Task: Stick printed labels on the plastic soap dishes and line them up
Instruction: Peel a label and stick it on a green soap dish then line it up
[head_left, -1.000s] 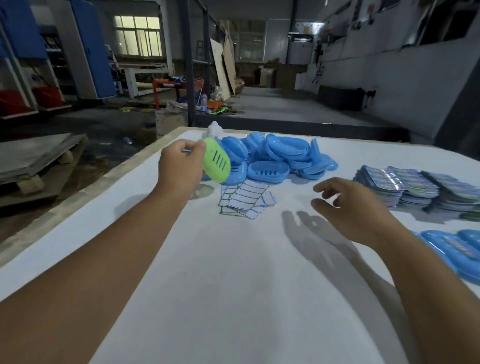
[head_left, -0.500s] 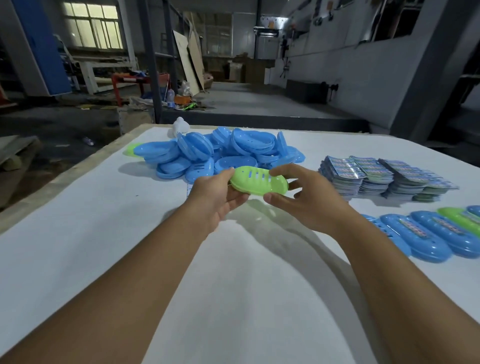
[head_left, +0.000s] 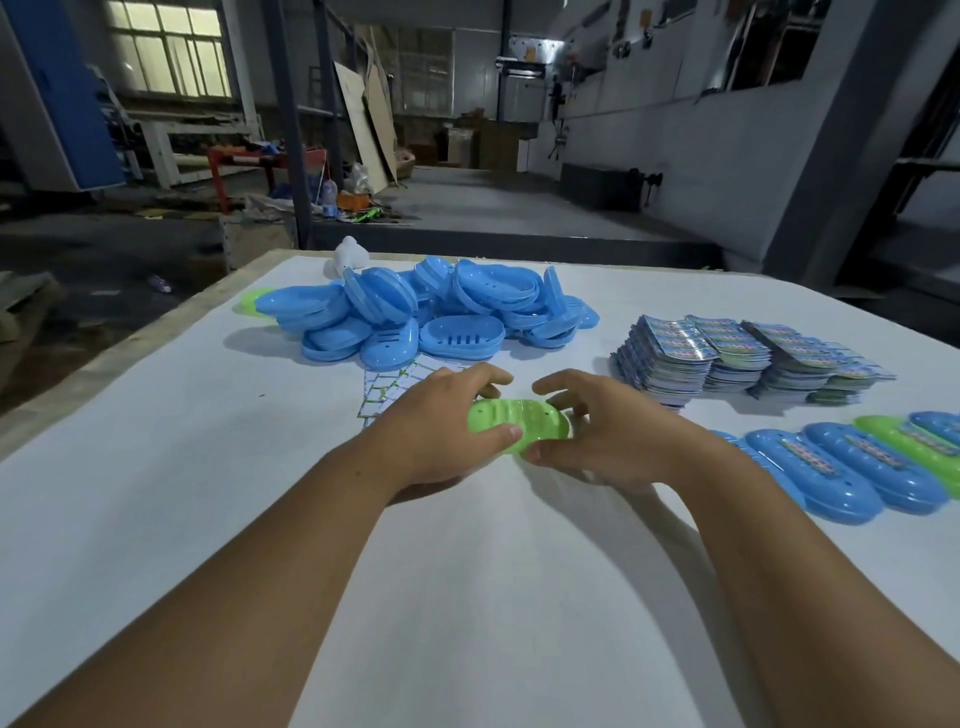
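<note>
A green soap dish (head_left: 519, 425) sits between both hands just above the white table (head_left: 156, 467), near its middle. My left hand (head_left: 441, 431) grips its left end, thumb on the near rim. My right hand (head_left: 608, 431) holds its right end with thumb and curled fingers. Behind them lies a pile of blue soap dishes (head_left: 441, 312), with one more green dish (head_left: 249, 304) at its left edge. A sheet of small labels (head_left: 395, 387) lies just beyond my left hand. Stacks of printed labels (head_left: 737, 358) stand at the right.
A row of labelled blue and green dishes (head_left: 852, 462) runs along the right side of the table. A white object (head_left: 345, 257) sits at the far edge behind the pile. The table's left edge (head_left: 104, 364) drops to a workshop floor.
My left hand brought the green dish from the pile toward the middle of the table. My right hand came in and took its other end, and both have lowered it toward the table.
</note>
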